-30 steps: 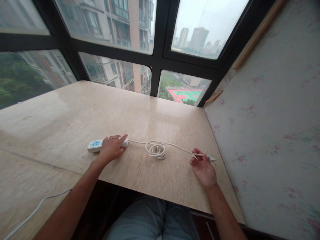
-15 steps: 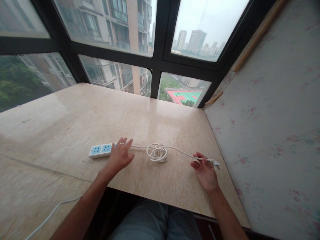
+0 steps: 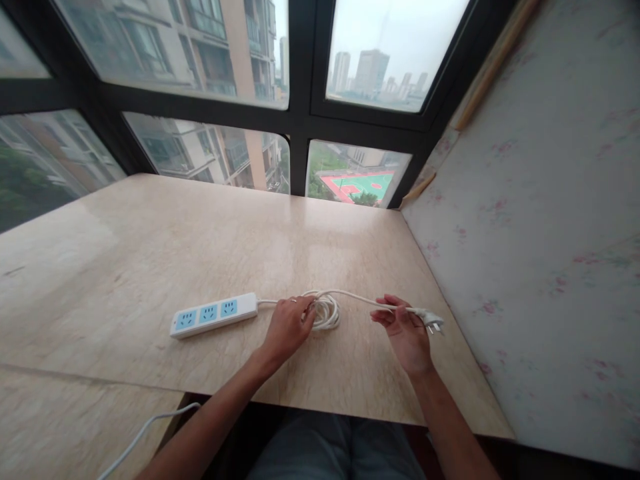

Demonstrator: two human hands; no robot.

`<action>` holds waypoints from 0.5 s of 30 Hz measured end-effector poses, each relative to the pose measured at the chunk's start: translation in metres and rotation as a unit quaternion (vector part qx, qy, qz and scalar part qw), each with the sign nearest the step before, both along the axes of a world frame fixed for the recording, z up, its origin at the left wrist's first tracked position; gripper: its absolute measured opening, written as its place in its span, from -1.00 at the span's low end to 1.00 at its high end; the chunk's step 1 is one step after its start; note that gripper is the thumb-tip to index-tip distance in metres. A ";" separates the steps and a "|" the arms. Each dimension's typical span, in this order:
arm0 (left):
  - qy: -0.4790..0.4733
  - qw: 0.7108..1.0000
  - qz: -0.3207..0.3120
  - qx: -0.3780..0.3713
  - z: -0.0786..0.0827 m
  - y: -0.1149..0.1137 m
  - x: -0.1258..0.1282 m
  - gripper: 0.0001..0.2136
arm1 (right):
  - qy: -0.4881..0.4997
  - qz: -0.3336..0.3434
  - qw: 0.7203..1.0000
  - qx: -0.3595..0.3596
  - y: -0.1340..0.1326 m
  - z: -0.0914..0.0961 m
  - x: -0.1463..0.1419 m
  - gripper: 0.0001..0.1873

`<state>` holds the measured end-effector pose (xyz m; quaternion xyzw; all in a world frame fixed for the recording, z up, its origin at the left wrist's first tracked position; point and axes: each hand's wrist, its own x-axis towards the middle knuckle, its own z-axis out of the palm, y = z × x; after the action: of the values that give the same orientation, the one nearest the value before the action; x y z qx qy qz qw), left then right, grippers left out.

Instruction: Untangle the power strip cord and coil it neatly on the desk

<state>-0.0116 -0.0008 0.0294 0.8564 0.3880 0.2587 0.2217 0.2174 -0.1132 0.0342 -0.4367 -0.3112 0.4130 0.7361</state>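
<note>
A white power strip (image 3: 215, 315) with three blue socket faces lies on the stone-patterned ledge, left of my hands. Its white cord (image 3: 327, 312) runs from the right end into a loose coil. My left hand (image 3: 287, 327) is at the coil's left side, fingers curled down onto its loops; the fingertips are partly hidden. To the right, my right hand (image 3: 407, 337) is closed on the cord near its end, palm turned up, with the cord between thumb and fingers. The plug (image 3: 434, 323) sticks out past that hand, its metal prongs pointing down to the right.
The ledge (image 3: 215, 233) meets dark-framed windows at the back and a flower-papered wall (image 3: 525, 267) on the right. Another white cable (image 3: 145, 427) crosses the lower left. My legs (image 3: 320, 447) are below the front edge.
My left hand has left the power strip and moved right to the coiled cord. My right hand still holds the cord by the plug. The view has shifted slightly.
</note>
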 end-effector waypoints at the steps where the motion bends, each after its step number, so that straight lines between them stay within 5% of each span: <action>1: -0.008 1.000 0.000 -0.004 -0.003 0.002 0.000 -0.77 | -0.015 -0.003 1.000 0.004 0.003 0.003 -0.004 -0.71; 9: -0.069 0.995 0.038 0.063 -0.017 0.002 0.002 -0.77 | -0.164 -0.046 0.985 0.029 0.026 0.029 -0.020 -0.77; 12: -0.074 0.992 0.041 0.098 -0.012 -0.003 0.003 -0.75 | -0.215 -0.044 0.975 0.035 0.027 0.035 -0.023 -0.78; 15: -0.074 0.988 -0.020 0.130 0.000 -0.009 0.006 -0.72 | -0.261 -0.047 0.963 0.052 0.029 0.040 -0.026 -0.79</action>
<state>-0.0060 -0.0093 0.0299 0.8638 0.3165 0.3656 0.1415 0.1910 -0.0846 0.0744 -0.5048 -0.4930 0.2327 0.6693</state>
